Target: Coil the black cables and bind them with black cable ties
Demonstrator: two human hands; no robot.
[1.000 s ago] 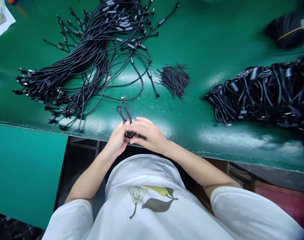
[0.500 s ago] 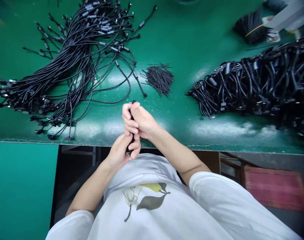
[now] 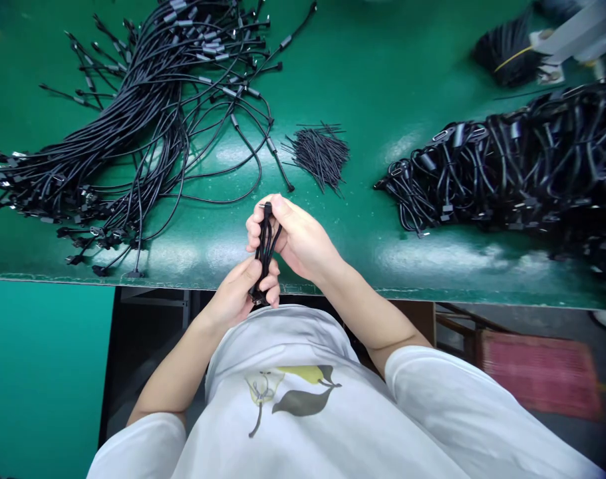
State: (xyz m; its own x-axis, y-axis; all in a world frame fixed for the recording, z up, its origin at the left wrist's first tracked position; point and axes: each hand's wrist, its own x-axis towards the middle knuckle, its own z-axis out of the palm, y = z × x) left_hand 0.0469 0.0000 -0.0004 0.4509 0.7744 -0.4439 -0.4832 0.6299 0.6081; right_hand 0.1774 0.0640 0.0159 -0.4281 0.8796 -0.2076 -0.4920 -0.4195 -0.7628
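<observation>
Between my two hands, at the table's front edge, is a black cable [image 3: 265, 243] folded into a narrow bundle. My left hand [image 3: 245, 286] grips its lower end, thumb on top. At the upper end my right hand [image 3: 293, 229] pinches the cable near a connector, fingers curled behind it. Just beyond lies a small heap of short black ties [image 3: 321, 156]. To the left spreads a large pile of loose black cables [image 3: 148, 106] with grey sleeves and connectors at their ends.
Along the right side runs a long row of bundled black cables [image 3: 487, 166]. A bunch of black strands [image 3: 509, 53] held by a yellow band lies at the back right, beside a pale object [image 3: 572, 33]. A red woven seat [image 3: 539, 372] stands below the green table [image 3: 392, 66].
My right hand has loosened and turned outward, so the folded cable between my hands now shows. My left hand has stayed at the bundle's lower end.
</observation>
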